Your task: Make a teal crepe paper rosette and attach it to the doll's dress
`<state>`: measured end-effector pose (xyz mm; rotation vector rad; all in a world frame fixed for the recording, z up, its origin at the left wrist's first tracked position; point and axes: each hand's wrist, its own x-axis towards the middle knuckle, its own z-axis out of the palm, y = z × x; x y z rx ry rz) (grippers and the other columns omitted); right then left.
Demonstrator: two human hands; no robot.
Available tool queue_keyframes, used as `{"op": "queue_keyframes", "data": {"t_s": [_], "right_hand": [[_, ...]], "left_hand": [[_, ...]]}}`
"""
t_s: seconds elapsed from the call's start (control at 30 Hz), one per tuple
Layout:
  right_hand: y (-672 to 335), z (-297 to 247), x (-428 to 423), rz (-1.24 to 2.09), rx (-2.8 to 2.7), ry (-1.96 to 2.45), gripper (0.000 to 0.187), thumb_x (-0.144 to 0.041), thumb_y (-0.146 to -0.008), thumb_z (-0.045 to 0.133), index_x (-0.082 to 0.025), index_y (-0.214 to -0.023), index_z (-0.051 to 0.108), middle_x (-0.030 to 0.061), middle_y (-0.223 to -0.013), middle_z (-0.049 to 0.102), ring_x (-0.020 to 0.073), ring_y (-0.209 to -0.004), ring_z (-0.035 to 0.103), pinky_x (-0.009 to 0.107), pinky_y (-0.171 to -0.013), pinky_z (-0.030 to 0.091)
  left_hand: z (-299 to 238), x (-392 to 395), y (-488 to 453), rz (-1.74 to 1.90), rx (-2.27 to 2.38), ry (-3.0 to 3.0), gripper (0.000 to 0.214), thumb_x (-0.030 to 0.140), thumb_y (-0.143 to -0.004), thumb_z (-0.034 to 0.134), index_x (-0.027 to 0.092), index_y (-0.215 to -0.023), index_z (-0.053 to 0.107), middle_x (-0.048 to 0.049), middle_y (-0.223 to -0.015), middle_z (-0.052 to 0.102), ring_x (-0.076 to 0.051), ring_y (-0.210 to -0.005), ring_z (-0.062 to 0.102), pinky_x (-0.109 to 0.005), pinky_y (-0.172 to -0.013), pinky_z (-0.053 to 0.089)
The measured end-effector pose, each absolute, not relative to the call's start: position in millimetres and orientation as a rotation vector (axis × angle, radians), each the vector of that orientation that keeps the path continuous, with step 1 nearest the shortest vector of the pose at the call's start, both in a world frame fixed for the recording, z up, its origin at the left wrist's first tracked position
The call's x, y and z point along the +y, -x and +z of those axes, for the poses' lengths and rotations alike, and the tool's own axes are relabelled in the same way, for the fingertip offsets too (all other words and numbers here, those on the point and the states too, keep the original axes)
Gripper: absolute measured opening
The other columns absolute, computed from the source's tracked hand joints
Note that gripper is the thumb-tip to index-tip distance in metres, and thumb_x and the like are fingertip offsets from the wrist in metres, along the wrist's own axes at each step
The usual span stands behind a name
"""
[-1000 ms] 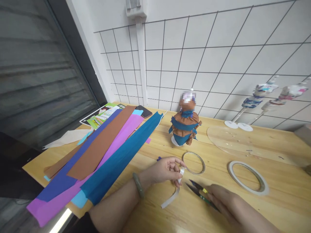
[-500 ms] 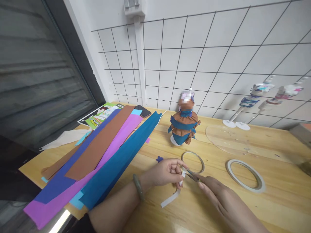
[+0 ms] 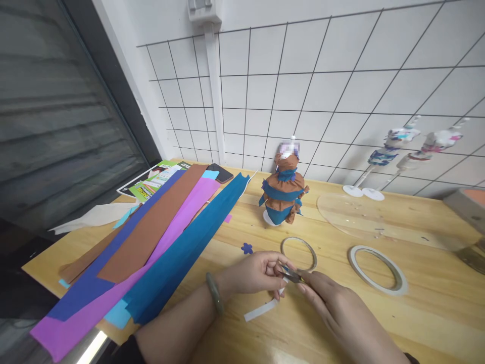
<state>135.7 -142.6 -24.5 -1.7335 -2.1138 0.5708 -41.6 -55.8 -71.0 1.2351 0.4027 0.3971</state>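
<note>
My left hand (image 3: 257, 272) pinches the upper end of a white tape strip (image 3: 261, 310), whose free end rests on the wooden table (image 3: 435, 313). My right hand (image 3: 333, 308) is closed round small dark snips (image 3: 290, 275), whose blades meet the strip right at my left fingertips. A thin tape ring (image 3: 299, 252) lies just beyond both hands. Behind it stands a small doll (image 3: 283, 194) wrapped in brown and teal crepe paper.
Long crepe paper strips in teal (image 3: 189, 247), purple, brown and blue lie at the left, overhanging the table's front edge. A larger tape roll (image 3: 377, 270), a clear round sheet (image 3: 379, 217), two figures on stands (image 3: 382, 154), a phone (image 3: 220, 173) and a small purple paper flower (image 3: 247, 247) sit around.
My right hand brought the snips from the table up and left to the strip at my left fingertips. The view shifted slightly.
</note>
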Motion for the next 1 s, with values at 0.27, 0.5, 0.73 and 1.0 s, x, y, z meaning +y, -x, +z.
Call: {"op": "queue_keyframes", "data": {"t_s": [0.27,0.5,0.73,1.0], "right_hand": [[-134.9,-26.2,-141.3,0.528,-2.103,1.745,0.029,-0.038,-0.091,0.035,-0.025,-0.101,0.059,0.0038,-0.097,0.070,0.0174,-0.084,0.067,0.026,-0.068,0.052],[-131.2,-22.5,-142.3,0.541,-2.118,1.710,0.030,-0.037,-0.091,0.033,-0.024,-0.092,0.059,0.0059,-0.087,0.070,0.0191,-0.077,0.067,0.027,-0.063,0.051],[-131.5,-25.3,-143.6,0.559,-2.117,1.708,0.027,-0.038,-0.091,0.034,-0.024,-0.091,0.056,0.0051,-0.087,0.068,0.0183,-0.075,0.066,0.026,-0.063,0.050],[-138.9,-18.5,-145.5,0.847,-2.225,1.573,0.024,-0.037,-0.091,0.036,-0.025,-0.098,0.055,0.0030,-0.097,0.066,0.0159,-0.088,0.062,0.025,-0.075,0.046]], "left_hand": [[-72.5,-55.2,41.6,0.387,0.431,-1.243,0.036,0.028,-0.074,0.063,0.016,-0.107,0.055,0.0006,-0.064,0.057,-0.009,-0.055,0.058,-0.022,-0.056,0.047],[-69.8,-55.1,42.1,0.399,0.387,-1.227,0.037,0.025,-0.073,0.065,0.017,-0.107,0.052,0.0018,-0.068,0.055,-0.008,-0.055,0.057,-0.022,-0.055,0.047],[-68.5,-53.2,42.7,0.405,0.439,-1.222,0.051,0.023,-0.069,0.068,0.020,-0.112,0.042,0.0025,-0.072,0.055,-0.008,-0.053,0.057,-0.021,-0.052,0.047],[-64.2,-48.8,52.8,0.497,0.656,-1.349,0.061,0.032,-0.070,0.065,0.024,-0.123,0.036,-0.0005,-0.084,0.053,-0.009,-0.053,0.056,-0.020,-0.045,0.045]]}}
